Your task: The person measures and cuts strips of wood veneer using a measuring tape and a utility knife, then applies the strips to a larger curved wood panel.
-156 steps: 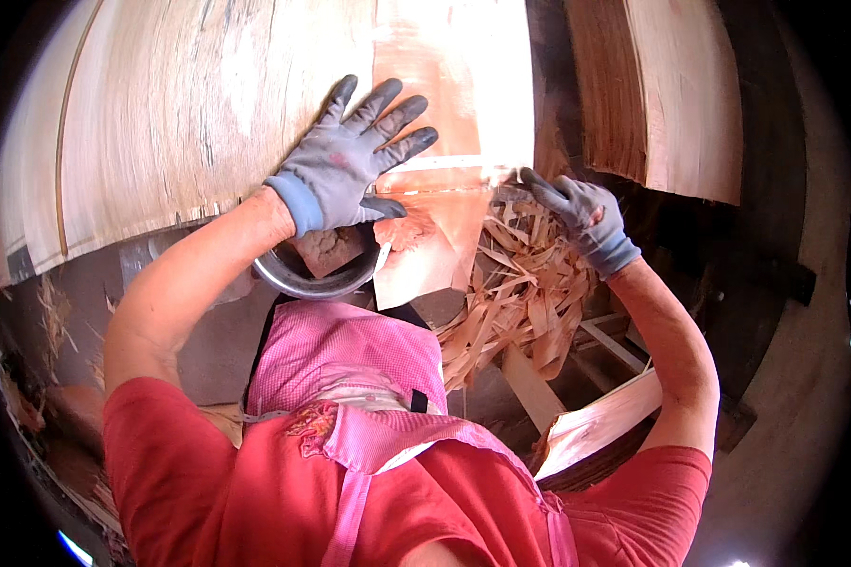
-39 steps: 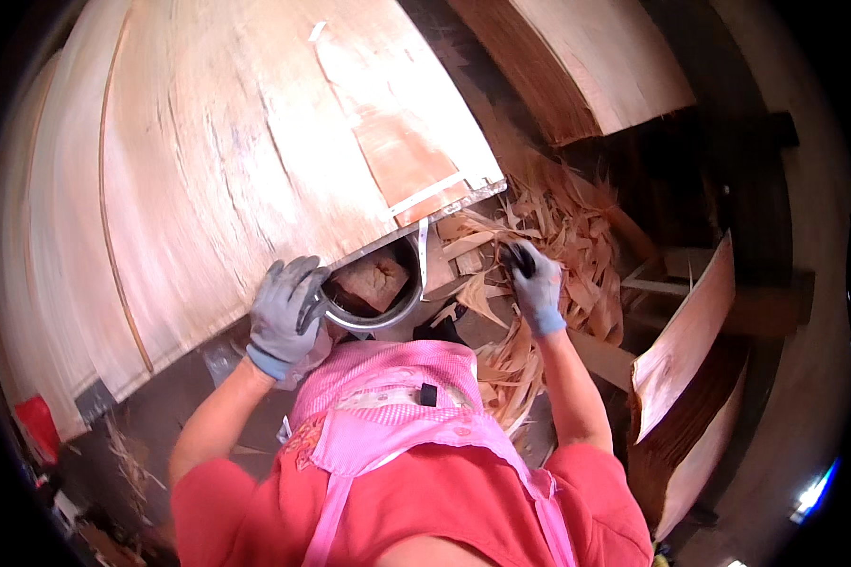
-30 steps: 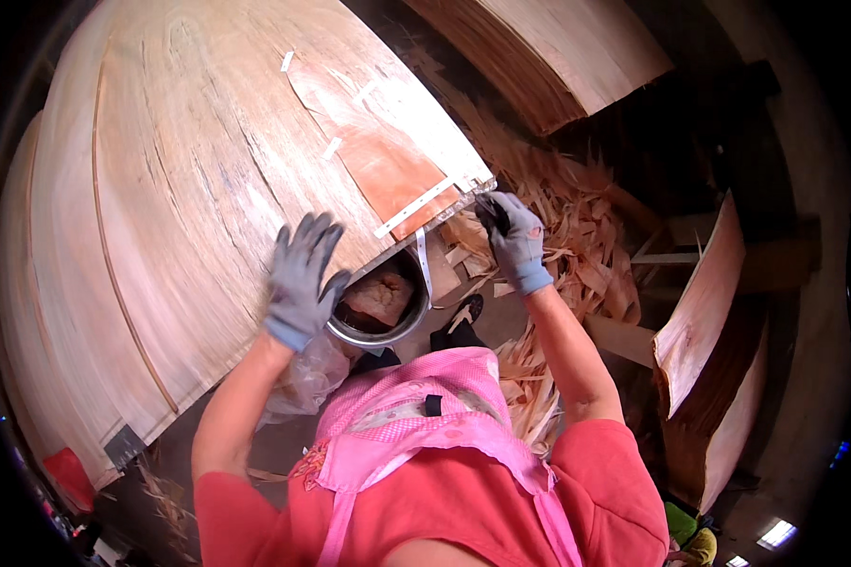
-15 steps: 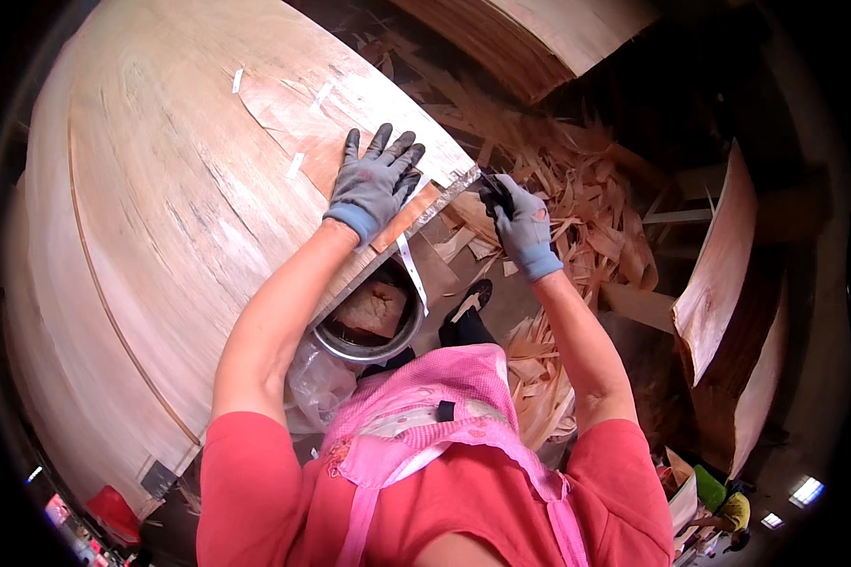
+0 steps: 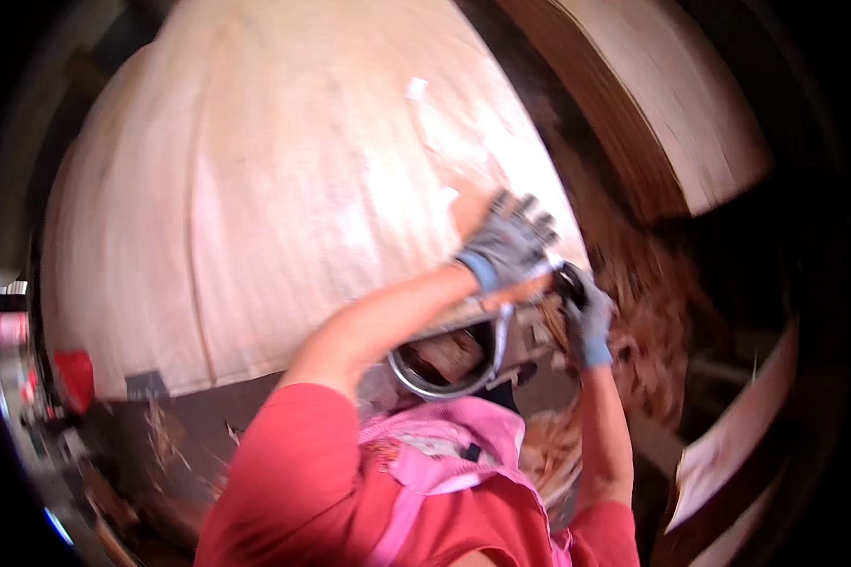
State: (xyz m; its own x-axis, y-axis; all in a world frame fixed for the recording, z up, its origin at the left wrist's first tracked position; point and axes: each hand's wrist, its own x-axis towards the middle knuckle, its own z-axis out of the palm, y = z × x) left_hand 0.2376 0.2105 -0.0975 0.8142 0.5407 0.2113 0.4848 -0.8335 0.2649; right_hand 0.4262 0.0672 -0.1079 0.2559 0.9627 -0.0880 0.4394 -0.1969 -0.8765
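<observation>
The left hand [image 5: 511, 246] spreads its fingers over wood veneer [image 5: 303, 180]; beside them, the right hand [image 5: 586, 310] curls, its hold unclear.

A pink apron [image 5: 490, 430] covers a red shirt [image 5: 276, 468] — grey gloves [image 5: 511, 248] have blue cuffs [image 5: 596, 353].

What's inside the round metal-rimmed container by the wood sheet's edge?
A brownish block-like piece sits in the container; the wood sheet hides the container's far part.
</observation>
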